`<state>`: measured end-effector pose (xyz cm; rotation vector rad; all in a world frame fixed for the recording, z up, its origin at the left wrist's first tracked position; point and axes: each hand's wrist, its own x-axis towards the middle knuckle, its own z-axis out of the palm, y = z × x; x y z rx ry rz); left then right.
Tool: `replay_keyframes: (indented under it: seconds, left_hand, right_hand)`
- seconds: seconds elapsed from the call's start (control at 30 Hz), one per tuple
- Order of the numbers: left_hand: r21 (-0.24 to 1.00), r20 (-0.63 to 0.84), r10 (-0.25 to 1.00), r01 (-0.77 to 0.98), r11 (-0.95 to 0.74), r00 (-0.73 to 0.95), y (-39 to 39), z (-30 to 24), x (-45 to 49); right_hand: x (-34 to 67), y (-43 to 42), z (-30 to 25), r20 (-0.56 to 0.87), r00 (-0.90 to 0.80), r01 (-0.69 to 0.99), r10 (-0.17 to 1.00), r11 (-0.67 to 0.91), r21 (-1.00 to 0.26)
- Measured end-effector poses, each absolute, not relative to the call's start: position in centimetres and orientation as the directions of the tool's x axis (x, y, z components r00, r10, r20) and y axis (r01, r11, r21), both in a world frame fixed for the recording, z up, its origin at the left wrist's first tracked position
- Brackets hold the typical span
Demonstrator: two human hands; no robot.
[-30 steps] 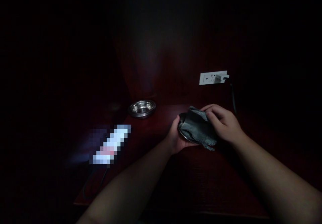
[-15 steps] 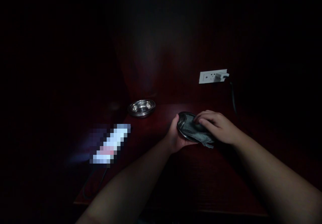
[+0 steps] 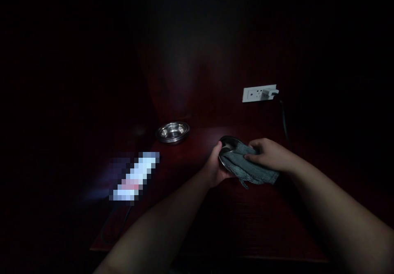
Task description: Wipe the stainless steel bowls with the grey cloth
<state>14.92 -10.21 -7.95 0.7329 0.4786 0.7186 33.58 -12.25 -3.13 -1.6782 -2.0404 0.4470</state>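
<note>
My left hand [image 3: 215, 168] grips the near left rim of a small steel dish [image 3: 227, 143], held just above a dark red wooden table [image 3: 246, 224]. My right hand [image 3: 271, 155] is closed on a grey knitted cloth [image 3: 250, 169] that lies over the dish's right side and hangs toward me. The dish's far left rim shows bare and shiny. The scene is very dark.
A stack of steel dishes [image 3: 172, 132] sits at the back left of the table. A glowing, blurred-out flat object [image 3: 136, 176] lies at the left with a cable running off the edge. A white wall socket [image 3: 257, 93] holds a plug and dark cord.
My right hand has dragged the cloth rightward and toward me across the dish, baring more of its far rim. My left hand has kept its grip in nearly the same spot.
</note>
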Motion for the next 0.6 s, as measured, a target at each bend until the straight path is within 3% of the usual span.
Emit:
replay_keyframes:
  seconds: [0.07,0.13,0.2,0.27,0.3,0.37,0.43,0.5,0.6]
  left_hand:
    - [0.749,-0.157,0.743,-0.412,0.518,0.651,-10.2,-8.0,14.9]
    - [0.752,-0.174,0.756,-0.411,0.515,0.631,-10.3,-8.0,14.9]
    - [0.746,-0.183,0.765,-0.42,0.517,0.617,-10.4,-8.0,14.8]
    - [0.737,-0.178,0.768,-0.434,0.518,0.615,-10.4,-7.9,14.8]
    - [0.732,-0.176,0.768,-0.439,0.52,0.616,-10.4,-7.9,14.8]
    - [0.731,-0.179,0.77,-0.441,0.52,0.612,-10.5,-7.8,14.9]
    - [0.742,-0.19,0.778,-0.431,0.513,0.599,-10.4,-7.9,14.9]
    - [0.76,-0.188,0.776,-0.411,0.503,0.602,-10.4,-8.0,14.9]
    - [0.773,-0.156,0.751,-0.394,0.497,0.641,-10.3,-8.3,15.0]
  right_hand:
    - [33.8,-12.3,-2.7,0.202,-0.086,0.77,0.976,0.194,-0.608]
    - [34.1,-12.4,-2.4,0.343,0.123,0.704,0.931,0.161,-0.692]
    - [34.3,-12.6,-2.1,0.545,0.379,0.688,0.748,0.167,-0.707]
    - [34.1,-12.8,-2.1,0.737,0.458,0.743,0.497,0.24,-0.624]
    - [33.8,-13.0,-2.2,0.804,0.409,0.784,0.432,0.284,-0.552]
    - [32.9,-13.2,-2.7,0.852,0.18,0.838,0.492,0.377,-0.395]
    - [31.7,-13.2,-3.6,0.721,-0.116,0.843,0.684,0.452,-0.292]
    - [30.7,-13.1,-4.5,0.523,-0.34,0.805,0.782,0.53,-0.269]
    - [30.1,-12.7,-5.6,0.394,-0.405,0.793,0.825,0.532,-0.298]
